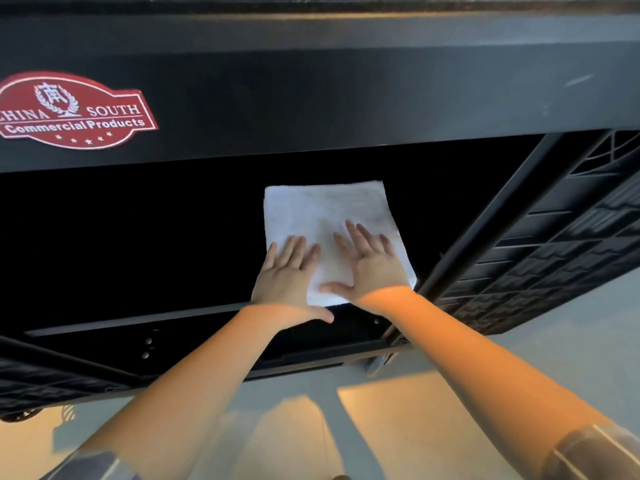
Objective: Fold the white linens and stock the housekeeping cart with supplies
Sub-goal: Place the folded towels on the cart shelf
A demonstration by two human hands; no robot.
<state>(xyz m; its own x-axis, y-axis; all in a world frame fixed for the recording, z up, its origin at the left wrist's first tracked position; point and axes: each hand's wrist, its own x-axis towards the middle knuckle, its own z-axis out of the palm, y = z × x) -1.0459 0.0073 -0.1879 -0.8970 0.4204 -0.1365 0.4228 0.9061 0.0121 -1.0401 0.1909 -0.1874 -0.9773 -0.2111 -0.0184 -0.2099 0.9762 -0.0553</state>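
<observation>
Head view: folded towel [325,216] on cart shelf [138,320], center; left hand [289,271] and right hand [369,263] flat, fingers spread, gripping nothing, pressing it, likely to seat it.

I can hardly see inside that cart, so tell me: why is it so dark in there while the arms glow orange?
Head view: the cart shelf interior sits in deep shadow, so only the folded white towel stands out; warm light falls on the forearms and floor; the wide lens bends the cart's edges; the sleeves at the bottom corners are blurred.
</observation>
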